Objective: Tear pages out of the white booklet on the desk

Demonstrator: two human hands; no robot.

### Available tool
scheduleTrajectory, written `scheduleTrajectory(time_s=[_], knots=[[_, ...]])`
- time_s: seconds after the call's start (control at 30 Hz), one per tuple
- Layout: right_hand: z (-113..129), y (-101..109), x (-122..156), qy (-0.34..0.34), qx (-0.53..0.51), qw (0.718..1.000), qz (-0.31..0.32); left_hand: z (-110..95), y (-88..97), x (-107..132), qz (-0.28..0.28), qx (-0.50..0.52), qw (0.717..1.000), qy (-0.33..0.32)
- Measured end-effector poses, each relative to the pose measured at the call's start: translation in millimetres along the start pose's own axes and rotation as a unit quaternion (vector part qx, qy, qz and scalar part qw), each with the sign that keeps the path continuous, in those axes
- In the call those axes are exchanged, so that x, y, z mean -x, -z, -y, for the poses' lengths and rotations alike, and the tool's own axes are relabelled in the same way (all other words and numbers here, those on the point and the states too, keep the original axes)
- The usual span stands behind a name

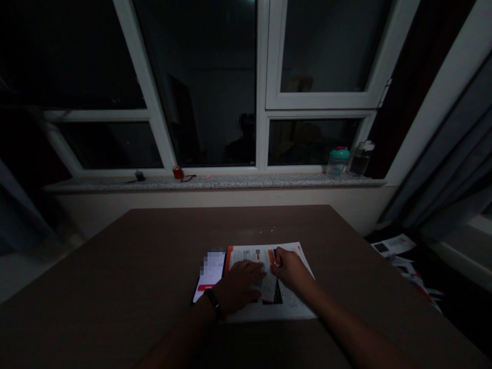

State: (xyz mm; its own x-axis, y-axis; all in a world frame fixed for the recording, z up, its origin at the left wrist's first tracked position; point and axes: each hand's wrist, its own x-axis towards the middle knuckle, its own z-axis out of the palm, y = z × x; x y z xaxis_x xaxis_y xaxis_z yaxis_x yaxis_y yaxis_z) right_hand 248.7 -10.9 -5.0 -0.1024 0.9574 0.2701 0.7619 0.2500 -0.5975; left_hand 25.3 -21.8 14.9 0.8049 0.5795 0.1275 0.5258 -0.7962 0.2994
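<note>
An open printed booklet (269, 255) with orange-marked pages lies on the brown table (115, 287), near its front edge. My left hand (240, 286), with a black band on the wrist, rests flat on the left page. My right hand (291, 269) sits on the upper right of the booklet, its fingers curled at the page. Whether those fingers pinch a page or a small item is hard to tell. A phone (209, 274) with a lit screen, partly blurred out, lies beside the booklet, touching my left hand's side.
On the speckled stone window sill (230, 182) stand a plastic jar with a green lid (337, 161), a glass bottle (360, 160), a small red tin (177, 172) and a dark small object (140, 176). Loose papers (392, 245) lie low at right, beside a grey curtain (434, 169).
</note>
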Motion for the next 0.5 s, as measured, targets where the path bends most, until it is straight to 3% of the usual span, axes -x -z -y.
scheduleTrajectory(time_s=[0.17,0.5], knots=[[-8,6,-3,-0.030,0.053,0.998,-0.031,0,1.4,0,0.003,-0.007,1.000,0.002],[7,-10,0,0.008,-0.010,1.000,-0.004,-6,7.0,-1,0.011,-0.002,1.000,0.005]])
